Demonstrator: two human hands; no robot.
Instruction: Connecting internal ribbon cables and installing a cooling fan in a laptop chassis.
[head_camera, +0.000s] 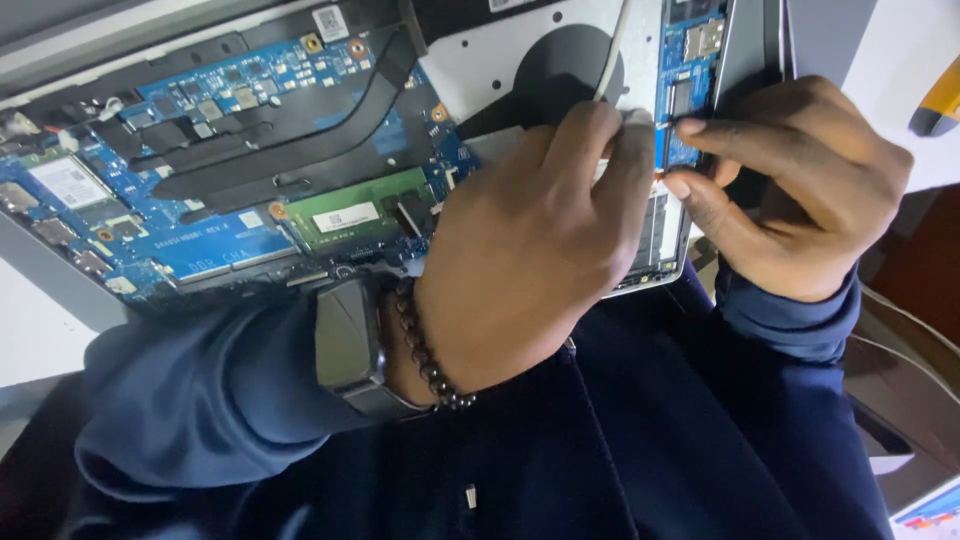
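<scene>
Fingertips (690, 128) of the right hand (800, 190) pinch together at a small blue daughter board (683, 110) near the right edge of the opened silver laptop chassis (650, 275), presumably steadying it; what they grip, if anything, cannot be told. Left hand (530, 250), wearing a dark wristwatch (350, 345) and brown bead bracelet (420, 345), closes around a thin white rod-like tool (612, 50), its tip hidden. Beyond lie the green memory module (350, 215), black heat pipes (270, 150) and the round black fan (565, 75).
</scene>
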